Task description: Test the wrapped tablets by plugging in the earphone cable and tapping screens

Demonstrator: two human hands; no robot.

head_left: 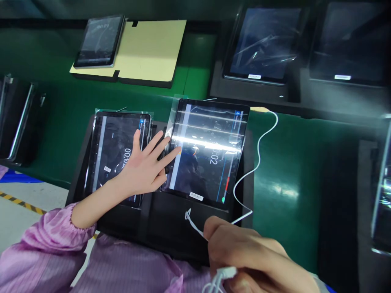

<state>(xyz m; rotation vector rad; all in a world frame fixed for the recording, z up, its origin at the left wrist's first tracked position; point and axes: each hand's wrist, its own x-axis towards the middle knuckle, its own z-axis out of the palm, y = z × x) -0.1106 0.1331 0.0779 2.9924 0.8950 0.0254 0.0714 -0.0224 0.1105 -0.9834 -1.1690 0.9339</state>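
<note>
Two tablets with lit screens lie on a black foam tray (122, 228) in front of me. My left hand (148, 165) is open, fingers spread, above the left tablet (114, 138); its fingertips reach the near-left edge of the right tablet (210, 162). Timer digits show on both screens, and clear film sticks out past their edges. My right hand (244, 248) is closed around a white cable (259, 154), low at the right. One end of the cable pokes out past my fingers over the tray, and a white plug (226, 272) hangs below the hand.
Behind, another tablet (99, 40) rests on a yellow-topped board (149, 53). Film-covered tablets (262, 44) sit in dark foam at the back right. More devices stand at the left edge (21, 122). A green mat (284, 162) covers the bench.
</note>
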